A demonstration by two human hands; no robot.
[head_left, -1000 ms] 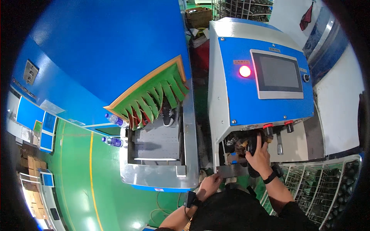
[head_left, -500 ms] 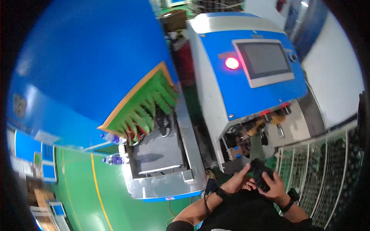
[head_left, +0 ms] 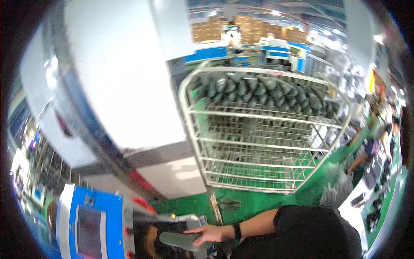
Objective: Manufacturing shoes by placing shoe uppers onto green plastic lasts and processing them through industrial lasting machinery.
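- One long grey-green piece, held out near the lower edge of the view, over the dark recess of a blue-and-white machine; too blurred to tell whether sole or shoe last.
- Held by the right hand alone, in a narrow grip with thumb and fingers on one end; left hand out of view, so cannot tell its state.
- Could tip or twist loose, by judgement, because of support at one end only, with nothing seen bracing the far part.
- Could also catch its tip on the yellow-brown part just beside, if swung further left without a look downward.
- Projects leftward past the fingertips, rounded end clear of the hand; other end hidden under fingers and palm. Cannot tell how far the grip wraps underneath.
- Farther left, on the machine: red knobs along the edge, then a grey screen.
- Behind the grip: a black wristband, then a black sleeve.
- Beyond, on the green floor: a white wire rack, with dark rounded pieces crowded along the top, and well apart from the hand.
- Nearer, before the rack: two flat things, too blurred to name.
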